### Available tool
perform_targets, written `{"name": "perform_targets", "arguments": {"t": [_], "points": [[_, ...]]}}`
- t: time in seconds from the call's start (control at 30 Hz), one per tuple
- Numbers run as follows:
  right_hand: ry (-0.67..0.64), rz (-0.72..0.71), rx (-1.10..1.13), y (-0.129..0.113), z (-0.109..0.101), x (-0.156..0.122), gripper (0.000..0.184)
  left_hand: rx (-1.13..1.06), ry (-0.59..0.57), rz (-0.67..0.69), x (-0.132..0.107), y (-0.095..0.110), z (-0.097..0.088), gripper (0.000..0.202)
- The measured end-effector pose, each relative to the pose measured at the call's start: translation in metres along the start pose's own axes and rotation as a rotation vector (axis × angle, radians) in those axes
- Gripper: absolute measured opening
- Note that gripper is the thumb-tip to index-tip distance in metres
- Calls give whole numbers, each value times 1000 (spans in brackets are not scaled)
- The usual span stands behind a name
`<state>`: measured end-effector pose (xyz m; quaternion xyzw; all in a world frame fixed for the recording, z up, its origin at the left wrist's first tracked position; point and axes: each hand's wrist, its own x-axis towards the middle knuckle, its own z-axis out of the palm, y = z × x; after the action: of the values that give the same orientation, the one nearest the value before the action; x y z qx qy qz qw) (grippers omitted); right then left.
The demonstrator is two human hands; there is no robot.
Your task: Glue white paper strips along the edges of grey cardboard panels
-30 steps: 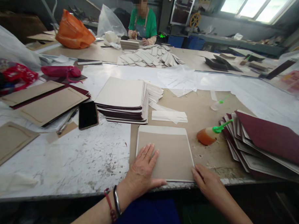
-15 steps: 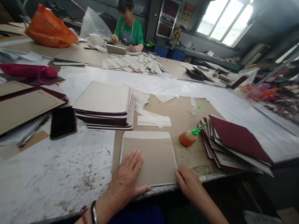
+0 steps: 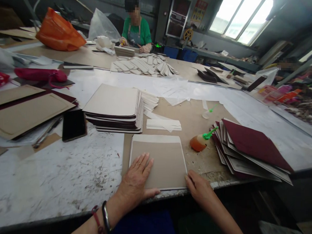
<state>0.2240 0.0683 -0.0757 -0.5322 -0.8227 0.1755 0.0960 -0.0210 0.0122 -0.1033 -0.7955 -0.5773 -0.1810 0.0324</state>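
Note:
A beige card cover point(image 3: 164, 158) with a white border lies flat at the table's near edge. My left hand point(image 3: 135, 181) rests palm down on its near left part, fingers stretched out flat. My right hand point(image 3: 199, 188) touches the cover's near right corner, its fingers curled against the edge and partly hidden. An orange glue bottle point(image 3: 198, 143) with a green nozzle lies on its side just right of the cover. A stack of finished covers point(image 3: 114, 107) stands behind it.
A fanned pile of dark red covers point(image 3: 249, 147) lies at the right. White paper strips point(image 3: 164, 124) sit behind the cover. A black phone point(image 3: 73, 125) and brown boards point(image 3: 25, 109) lie at the left. Another person in green point(image 3: 136, 29) works at the far side.
The camera view has swung right and then back a little. Both hands stay in the same places on the cover.

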Motion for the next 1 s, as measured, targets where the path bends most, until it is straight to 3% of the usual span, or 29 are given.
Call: {"name": "perform_targets", "arguments": {"t": [0.5, 0.67, 0.8, 0.9, 1.0], "points": [[-45, 2, -30, 5, 2, 4, 23, -50, -57, -32, 2, 2, -3, 92], [-78, -7, -70, 1, -1, 4, 24, -37, -16, -25, 0, 1, 0, 89], [-143, 66, -148, -5, -10, 6, 23, -17, 58, 4, -2, -1, 4, 85], [-76, 122, -171, -3, -16, 14, 22, -3, 93, 23, -2, -2, 7, 84], [96, 151, -155, 1, -17, 31, 21, 10, 103, 35, -3, -3, 9, 82]]}}
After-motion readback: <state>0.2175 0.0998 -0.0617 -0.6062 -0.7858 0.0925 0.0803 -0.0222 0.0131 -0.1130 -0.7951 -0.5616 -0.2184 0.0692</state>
